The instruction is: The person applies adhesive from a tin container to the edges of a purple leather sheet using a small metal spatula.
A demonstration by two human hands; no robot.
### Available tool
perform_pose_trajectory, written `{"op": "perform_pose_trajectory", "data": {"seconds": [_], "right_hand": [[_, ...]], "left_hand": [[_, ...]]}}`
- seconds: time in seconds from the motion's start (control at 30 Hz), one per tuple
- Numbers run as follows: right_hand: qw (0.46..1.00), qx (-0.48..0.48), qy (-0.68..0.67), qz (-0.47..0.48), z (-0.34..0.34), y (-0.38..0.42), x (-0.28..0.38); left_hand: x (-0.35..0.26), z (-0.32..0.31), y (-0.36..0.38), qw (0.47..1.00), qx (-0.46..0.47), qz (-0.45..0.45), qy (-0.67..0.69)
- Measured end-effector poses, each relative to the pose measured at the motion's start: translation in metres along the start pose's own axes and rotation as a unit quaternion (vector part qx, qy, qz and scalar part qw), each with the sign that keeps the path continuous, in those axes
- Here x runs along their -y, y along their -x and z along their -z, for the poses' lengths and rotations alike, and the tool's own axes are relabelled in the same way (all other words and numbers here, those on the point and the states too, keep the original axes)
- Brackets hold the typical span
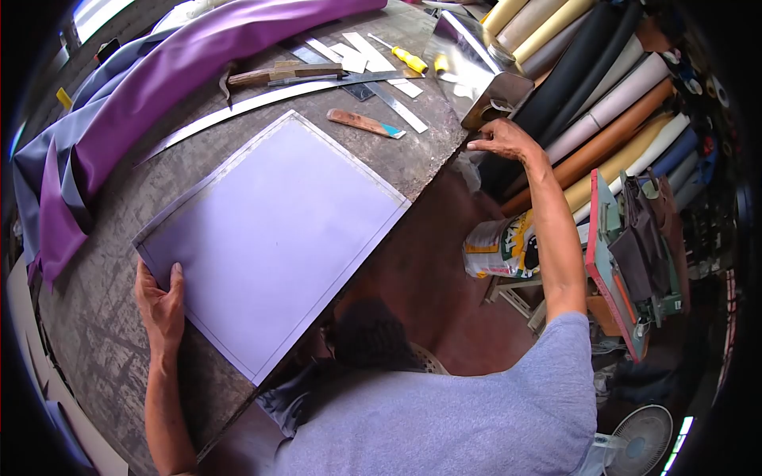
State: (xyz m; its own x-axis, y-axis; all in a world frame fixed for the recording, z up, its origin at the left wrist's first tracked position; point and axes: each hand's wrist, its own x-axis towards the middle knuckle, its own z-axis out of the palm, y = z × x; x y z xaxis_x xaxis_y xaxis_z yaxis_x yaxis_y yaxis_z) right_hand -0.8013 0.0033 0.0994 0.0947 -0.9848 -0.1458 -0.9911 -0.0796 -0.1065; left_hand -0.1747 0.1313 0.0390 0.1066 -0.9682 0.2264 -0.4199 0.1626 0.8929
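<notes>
A square lavender sheet [274,246] with lines marked along its edges lies on the dark, worn table [103,317]. My left hand [163,305] grips the sheet's left corner, with the thumb on top and the fingers partly hidden at the edge. My right hand [504,141] is at the table's right edge, beside a shiny metal container [496,99]. Its fingers are bent together near the container's lower rim; whether they hold anything is too small to tell. A flat wooden-handled tool [365,123] lies beyond the sheet.
Purple fabric [143,103] drapes over the table's far left side. A long metal ruler [238,107], a yellow screwdriver [409,59] and white strips lie at the back. Material rolls [619,119] lean at the right, above a white bucket [500,246]. A fan [641,440] stands lower right.
</notes>
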Motion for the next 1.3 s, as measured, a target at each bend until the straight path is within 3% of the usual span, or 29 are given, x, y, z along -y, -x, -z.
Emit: {"op": "perform_pose_trajectory", "data": {"seconds": [0.1, 0.27, 0.37, 0.43, 0.47, 0.53, 0.63, 0.7, 0.8, 1.0, 1.2, 1.3], "right_hand": [[0.998, -0.018, -0.016, -0.051, 0.006, 0.022, 0.012], [0.976, -0.177, 0.078, 0.097, -0.017, 0.039, 0.002], [0.991, -0.051, -0.111, -0.049, -0.008, 0.046, 0.031], [0.966, -0.106, -0.235, 0.02, -0.009, 0.072, 0.068], [0.911, -0.094, -0.401, 0.018, -0.015, 0.088, 0.094], [0.834, -0.109, -0.538, 0.056, -0.038, 0.119, 0.147], [0.767, -0.131, -0.627, 0.033, -0.078, 0.15, 0.208], [0.761, -0.196, -0.619, 0.018, -0.096, 0.148, 0.223], [0.742, -0.208, -0.637, 0.026, -0.109, 0.142, 0.226], [0.765, -0.213, -0.607, 0.026, -0.121, 0.131, 0.229], [0.848, -0.25, -0.467, 0.033, -0.128, 0.134, 0.236], [0.862, -0.259, -0.431, 0.06, -0.131, 0.141, 0.25]], "left_hand": [[-0.003, 0.0, 0.001, 1.0, 0.002, 0.0, -0.008], [0.001, 0.002, 0.0, 1.0, 0.007, -0.005, -0.012], [0.002, 0.002, 0.0, 1.0, 0.005, -0.01, -0.008], [0.001, 0.001, 0.001, 1.0, 0.002, -0.004, 0.002], [0.0, 0.0, 0.001, 1.0, 0.001, -0.002, 0.007], [0.002, 0.001, 0.001, 1.0, 0.0, -0.01, -0.006], [0.003, 0.002, 0.002, 1.0, 0.003, -0.008, -0.004], [0.003, 0.002, 0.002, 1.0, 0.006, -0.008, -0.002], [0.004, 0.003, 0.002, 1.0, 0.008, -0.013, -0.008], [0.004, 0.003, 0.002, 1.0, 0.007, -0.011, -0.007], [0.005, 0.002, 0.002, 0.999, 0.004, -0.01, 0.038], [0.006, 0.002, 0.003, 0.999, -0.001, -0.007, 0.046]]}}
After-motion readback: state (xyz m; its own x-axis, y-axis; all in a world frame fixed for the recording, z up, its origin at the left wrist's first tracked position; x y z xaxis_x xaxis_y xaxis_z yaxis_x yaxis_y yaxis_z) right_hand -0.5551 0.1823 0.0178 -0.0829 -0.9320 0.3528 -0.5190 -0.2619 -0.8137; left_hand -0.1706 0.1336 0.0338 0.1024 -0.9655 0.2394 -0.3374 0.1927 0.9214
